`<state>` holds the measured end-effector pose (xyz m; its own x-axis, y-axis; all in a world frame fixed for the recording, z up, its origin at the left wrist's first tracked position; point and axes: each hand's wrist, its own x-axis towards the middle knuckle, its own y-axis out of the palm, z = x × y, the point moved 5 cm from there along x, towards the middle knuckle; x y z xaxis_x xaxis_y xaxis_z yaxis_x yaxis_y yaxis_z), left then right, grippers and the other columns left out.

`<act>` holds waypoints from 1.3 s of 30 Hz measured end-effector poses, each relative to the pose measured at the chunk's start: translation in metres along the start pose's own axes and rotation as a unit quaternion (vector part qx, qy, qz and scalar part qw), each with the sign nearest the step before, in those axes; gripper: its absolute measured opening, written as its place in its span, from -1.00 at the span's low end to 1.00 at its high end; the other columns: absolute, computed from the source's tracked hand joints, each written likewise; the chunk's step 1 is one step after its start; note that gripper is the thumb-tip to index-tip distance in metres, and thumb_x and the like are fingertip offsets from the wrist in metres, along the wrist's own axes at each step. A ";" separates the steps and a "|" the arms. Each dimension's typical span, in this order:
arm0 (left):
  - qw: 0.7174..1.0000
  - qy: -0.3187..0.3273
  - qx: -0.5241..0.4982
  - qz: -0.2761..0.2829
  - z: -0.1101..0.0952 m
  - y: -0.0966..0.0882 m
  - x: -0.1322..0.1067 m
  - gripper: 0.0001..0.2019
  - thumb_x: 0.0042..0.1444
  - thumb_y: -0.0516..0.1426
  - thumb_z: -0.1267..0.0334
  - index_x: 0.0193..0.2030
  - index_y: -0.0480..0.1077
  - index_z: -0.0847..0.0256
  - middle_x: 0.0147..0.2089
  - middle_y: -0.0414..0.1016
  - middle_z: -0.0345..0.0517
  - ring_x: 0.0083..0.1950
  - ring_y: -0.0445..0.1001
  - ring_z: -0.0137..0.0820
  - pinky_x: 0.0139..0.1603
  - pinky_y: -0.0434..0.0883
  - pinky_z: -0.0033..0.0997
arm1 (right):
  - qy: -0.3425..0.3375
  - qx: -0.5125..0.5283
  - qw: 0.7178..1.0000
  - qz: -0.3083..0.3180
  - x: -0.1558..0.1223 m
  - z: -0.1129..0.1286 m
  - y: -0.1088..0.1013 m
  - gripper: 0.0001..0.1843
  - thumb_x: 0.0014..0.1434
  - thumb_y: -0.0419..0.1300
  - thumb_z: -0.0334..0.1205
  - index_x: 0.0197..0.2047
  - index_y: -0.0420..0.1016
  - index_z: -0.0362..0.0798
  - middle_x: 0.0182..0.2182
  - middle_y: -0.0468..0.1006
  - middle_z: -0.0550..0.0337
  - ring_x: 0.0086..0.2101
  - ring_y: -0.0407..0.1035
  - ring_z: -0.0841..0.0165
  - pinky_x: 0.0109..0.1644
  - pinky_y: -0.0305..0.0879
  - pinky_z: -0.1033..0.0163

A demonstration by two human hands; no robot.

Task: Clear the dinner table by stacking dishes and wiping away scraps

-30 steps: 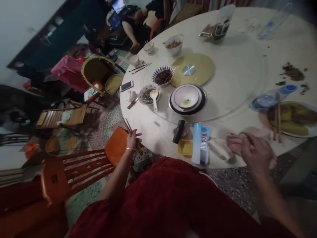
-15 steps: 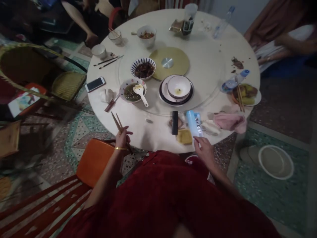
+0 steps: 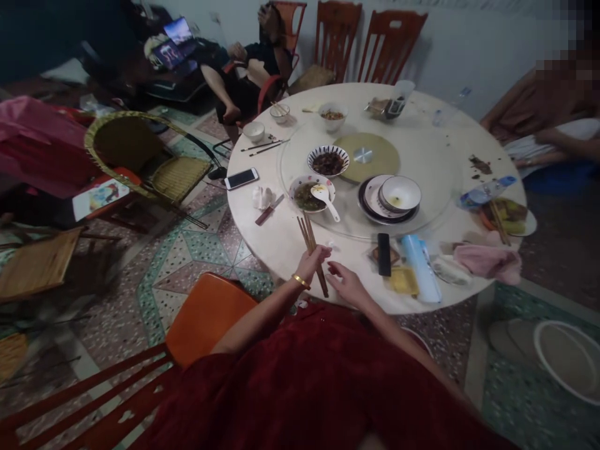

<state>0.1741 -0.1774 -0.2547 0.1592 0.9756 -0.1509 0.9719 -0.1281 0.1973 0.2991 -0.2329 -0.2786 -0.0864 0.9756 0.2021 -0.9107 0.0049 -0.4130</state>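
Several wooden chopsticks (image 3: 307,232) are gripped in my left hand (image 3: 313,262), their upper ends fanned out over the table's near edge. My right hand (image 3: 347,284) is just to the right of it, fingers apart and slightly bent, holding nothing that I can see. Beyond the chopsticks stands a soup bowl (image 3: 300,203) with a white spoon (image 3: 330,203) resting in it. Farther back is a striped bowl (image 3: 328,160) of dark food. A stack of dishes (image 3: 400,192) sits on the glass turntable to the right.
On the round table (image 3: 262,244) lie a phone (image 3: 241,179), crumpled tissue (image 3: 263,198), a blue packet (image 3: 422,269), a yellow sponge-like block (image 3: 404,281) and a pink cloth (image 3: 490,261). An orange chair (image 3: 209,319) stands at my left, a bucket (image 3: 569,359) at my right. Two people sit around the table.
My right hand has left the blue packet and come across to beside my left hand. The left hand, still holding chopsticks, is now over the table edge. The view has swung left and up.
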 end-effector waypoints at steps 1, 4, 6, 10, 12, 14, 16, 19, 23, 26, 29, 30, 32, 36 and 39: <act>1.000 0.007 0.004 0.000 0.001 0.007 -0.001 -0.69 0.13 0.14 0.02 -0.30 0.41 0.30 -0.02 0.53 0.14 -0.01 0.49 -0.26 0.05 0.36 -0.27 | 0.007 0.001 1.000 0.017 0.006 0.006 0.006 -0.63 0.13 0.10 -0.06 -0.05 0.42 -0.04 -0.26 0.56 0.12 -0.27 0.44 0.33 -0.15 0.36 0.22; 0.999 0.024 0.046 0.000 0.005 0.020 -0.002 -0.72 0.13 0.14 0.06 -0.34 0.46 0.28 0.05 0.50 0.13 0.16 0.39 -0.20 0.22 0.23 -0.22 | 0.069 0.061 0.994 0.058 0.015 0.006 0.021 -0.72 0.08 0.11 -0.07 -0.17 0.36 -0.04 -0.50 0.45 0.28 -0.52 0.33 0.42 -0.43 0.27 0.33; 0.996 0.017 0.090 -0.008 0.009 0.024 -0.001 -0.72 0.13 0.14 0.06 -0.34 0.48 0.27 0.04 0.50 0.11 0.17 0.37 -0.17 0.25 0.19 -0.21 | 0.103 0.126 0.984 0.065 0.016 -0.004 0.027 -0.75 0.03 0.12 -0.10 -0.23 0.31 -0.04 -0.55 0.37 0.34 -0.58 0.25 0.46 -0.51 0.19 0.36; 0.988 0.005 0.152 0.018 0.014 0.031 0.006 -0.70 0.08 0.19 0.10 -0.14 0.50 0.28 0.02 0.49 0.06 0.11 0.39 -0.21 0.23 0.21 -0.24 | 0.075 0.188 0.979 -0.017 0.020 -0.018 0.019 -0.78 -0.02 0.12 -0.08 -0.36 0.30 -0.05 -0.55 0.34 0.32 -0.51 0.21 0.45 -0.45 0.17 0.36; 0.988 0.008 0.149 0.045 0.012 0.029 0.011 -0.61 0.03 0.24 0.14 -0.02 0.45 0.26 0.02 0.48 0.04 0.08 0.39 -0.27 0.18 0.24 -0.30 | 0.079 0.198 0.974 -0.070 0.020 -0.027 0.006 -0.74 -0.01 0.11 -0.01 -0.40 0.33 -0.05 -0.57 0.33 0.31 -0.51 0.17 0.45 -0.44 0.14 0.36; 0.989 -0.008 0.140 0.034 0.007 0.017 0.018 -0.56 0.01 0.25 0.12 0.03 0.41 0.22 0.01 0.46 0.02 0.03 0.41 -0.32 0.09 0.29 -0.34 | 0.115 0.206 0.966 -0.106 0.019 -0.037 -0.009 -0.69 -0.02 0.11 0.04 -0.38 0.37 -0.06 -0.61 0.28 0.33 -0.55 0.12 0.46 -0.49 0.08 0.36; 0.991 -0.034 0.126 -0.014 0.000 -0.002 0.026 -0.56 0.05 0.22 0.08 0.05 0.38 0.19 -0.01 0.44 0.01 -0.06 0.44 -0.38 -0.03 0.32 -0.41 | 0.148 0.216 0.956 -0.130 0.017 -0.047 -0.023 -0.64 -0.03 0.12 0.06 -0.34 0.40 -0.07 -0.64 0.22 0.36 -0.61 0.06 0.49 -0.55 0.02 0.37; 0.991 -0.065 0.078 -0.085 -0.013 -0.031 0.039 -0.59 0.09 0.19 0.09 0.05 0.34 0.20 -0.09 0.44 -0.01 -0.22 0.46 -0.47 -0.21 0.32 -0.49 | 0.172 0.233 0.946 -0.149 0.016 -0.054 -0.036 -0.58 -0.04 0.13 0.12 -0.29 0.40 -0.08 -0.68 0.15 0.42 -0.67 0.01 0.51 -0.62 -0.05 0.37; 0.992 -0.067 0.033 -0.101 -0.032 -0.058 0.055 -0.60 0.06 0.21 0.09 -0.01 0.32 0.22 -0.16 0.45 -0.03 -0.30 0.48 -0.48 -0.26 0.35 -0.49 | 0.180 0.259 0.936 -0.154 0.025 -0.045 -0.029 -0.54 -0.03 0.13 0.16 -0.24 0.39 -0.07 -0.70 0.11 0.46 -0.71 -0.02 0.52 -0.65 -0.09 0.38; 0.994 -0.063 0.023 -0.085 -0.045 -0.077 0.069 -0.58 0.03 0.24 0.08 -0.02 0.30 0.22 -0.19 0.46 -0.04 -0.30 0.50 -0.46 -0.26 0.37 -0.46 | 0.170 0.269 0.933 -0.171 0.042 -0.030 -0.017 -0.51 -0.04 0.14 0.17 -0.24 0.42 -0.09 -0.68 0.15 0.44 -0.69 0.00 0.52 -0.63 -0.05 0.37; 0.996 -0.072 0.017 -0.056 -0.056 -0.101 0.086 -0.57 0.01 0.26 0.10 -0.02 0.29 0.22 -0.21 0.47 -0.04 -0.31 0.52 -0.43 -0.27 0.38 -0.44 | 0.165 0.257 0.926 -0.221 0.063 -0.017 -0.005 -0.51 -0.08 0.17 0.17 -0.28 0.43 -0.10 -0.63 0.21 0.38 -0.63 0.07 0.51 -0.59 0.00 0.36; 0.996 -0.076 0.015 -0.042 -0.059 -0.111 0.093 -0.56 0.00 0.27 0.11 -0.03 0.29 0.22 -0.22 0.47 -0.04 -0.31 0.52 -0.42 -0.27 0.38 -0.44 | 0.170 0.253 0.922 -0.237 0.070 -0.013 0.001 -0.51 -0.09 0.18 0.16 -0.29 0.43 -0.11 -0.63 0.21 0.38 -0.62 0.07 0.50 -0.59 0.00 0.36; 0.996 -0.087 0.018 -0.015 -0.066 -0.130 0.108 -0.56 -0.02 0.28 0.13 -0.04 0.31 0.23 -0.23 0.48 -0.04 -0.31 0.53 -0.42 -0.27 0.38 -0.44 | 0.186 0.252 0.913 -0.261 0.083 -0.005 0.016 -0.51 -0.10 0.18 0.16 -0.27 0.43 -0.10 -0.65 0.17 0.40 -0.64 0.04 0.51 -0.59 -0.04 0.36; 0.992 -0.102 0.076 0.009 -0.088 -0.171 0.138 -0.60 -0.07 0.29 0.21 -0.08 0.37 0.27 -0.27 0.50 -0.06 -0.35 0.50 -0.47 -0.31 0.36 -0.49 | 0.228 0.257 0.895 -0.285 0.098 0.016 0.057 -0.48 -0.08 0.17 0.17 -0.22 0.40 -0.10 -0.69 0.11 0.44 -0.67 -0.01 0.51 -0.61 -0.09 0.36; 0.991 -0.078 0.110 0.010 -0.112 -0.195 0.161 -0.64 -0.10 0.28 0.24 -0.15 0.40 0.31 -0.33 0.50 -0.09 -0.40 0.46 -0.52 -0.35 0.34 -0.53 | 0.244 0.244 0.895 -0.282 0.103 0.035 0.085 -0.48 -0.10 0.18 0.18 -0.24 0.41 -0.11 -0.68 0.10 0.44 -0.66 -0.02 0.52 -0.60 -0.10 0.36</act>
<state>-0.0088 0.0241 -0.2091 0.1866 0.9355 -0.2999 0.9799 -0.1991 -0.0116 0.1992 -0.1399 -0.2620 0.5208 0.8285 -0.2058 -0.8323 0.5463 0.0934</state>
